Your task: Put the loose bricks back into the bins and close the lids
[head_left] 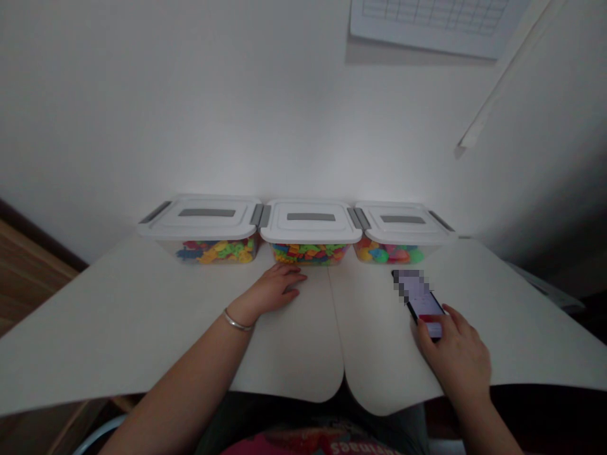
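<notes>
My left hand (272, 289) lies palm down on the white table, fingers spread, holding nothing. Its fingertips are just in front of the middle plastic box (310, 221), which has a white lid and shows small colourful pieces through its clear side. My right hand (458, 354) grips the lower end of a smartphone (420, 297) lying on the table. The thumb is at the phone's left edge and the other fingers are over its screen and right side. The phone's screen is lit, and its upper part is pixelated.
A left box (203, 218) and a right box (401, 221), both lidded, flank the middle one along the wall. They hold colourful pieces too. A seam runs down the white table (294, 354), with rounded corners at its front edge. A printed sheet (431, 25) hangs above.
</notes>
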The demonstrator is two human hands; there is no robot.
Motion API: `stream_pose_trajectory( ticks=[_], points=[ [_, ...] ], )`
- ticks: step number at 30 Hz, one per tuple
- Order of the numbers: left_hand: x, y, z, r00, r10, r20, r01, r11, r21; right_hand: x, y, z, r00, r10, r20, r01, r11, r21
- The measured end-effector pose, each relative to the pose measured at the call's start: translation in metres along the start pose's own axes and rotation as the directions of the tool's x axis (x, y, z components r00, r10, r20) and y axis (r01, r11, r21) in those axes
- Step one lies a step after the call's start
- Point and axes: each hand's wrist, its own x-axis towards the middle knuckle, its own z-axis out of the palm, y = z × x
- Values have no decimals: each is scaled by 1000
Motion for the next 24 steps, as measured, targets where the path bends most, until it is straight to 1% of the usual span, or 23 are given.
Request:
stream_pose_trajectory(
  ticks=[6, 11, 13, 17, 21, 24],
  points=[
    [-1, -2, 2, 1000, 17, -16, -17, 1000, 8, 0, -1, -2, 1000, 8, 17, -8, 1000, 9],
    [0, -3, 4, 1000, 19, -7, -19, 1000, 10, 1, -3, -5, 993, 60, 107, -62, 998, 19],
    [-1, -4, 4, 1000, 15, -3, -15, 1000, 7, 1, -4, -5, 989, 77, 126, -79, 997, 13],
    [0, -2, 2, 1000, 20, -5, -20, 1000, 5, 0, -3, -3, 991, 71, 112, -74, 997, 18],
    [0, 0, 0, 1000, 2, 25, -2, 1000, 11, 0, -3, -1, 993, 66, 93, -69, 997, 22],
    [0, 0, 1, 1000, 1, 13, -2, 1000, 9, 0, -2, 0, 993, 64, 98, -66, 998, 22]
  ],
)
